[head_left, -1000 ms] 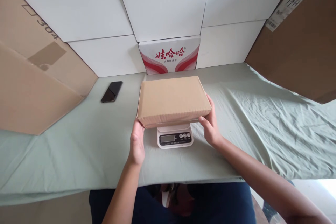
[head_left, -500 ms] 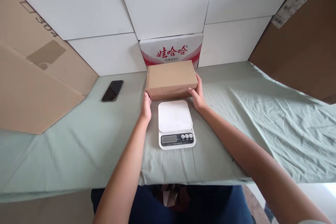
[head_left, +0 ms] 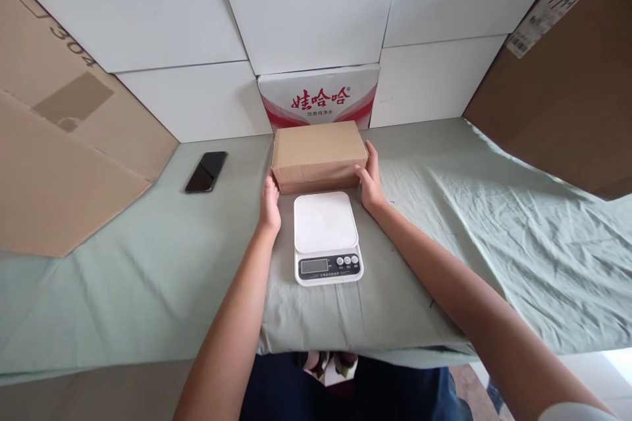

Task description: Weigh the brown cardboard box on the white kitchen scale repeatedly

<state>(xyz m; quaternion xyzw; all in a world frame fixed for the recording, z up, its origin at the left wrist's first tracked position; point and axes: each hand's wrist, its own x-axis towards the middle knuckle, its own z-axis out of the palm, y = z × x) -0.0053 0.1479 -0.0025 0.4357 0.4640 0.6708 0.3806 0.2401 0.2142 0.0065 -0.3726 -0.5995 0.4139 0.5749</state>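
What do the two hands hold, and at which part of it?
The cardboard box, by its two short ends: the left hand at the left end, the right hand at the right.

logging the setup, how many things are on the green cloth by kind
cardboard box: 1, held at its ends by left hand and right hand
kitchen scale: 1
phone: 1
printed carton: 1
total: 4

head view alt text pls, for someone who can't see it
Two bare hands, left hand and right hand, grip the ends of a closed cardboard box on a green cloth, just behind a white kitchen scale. A black phone lies left.
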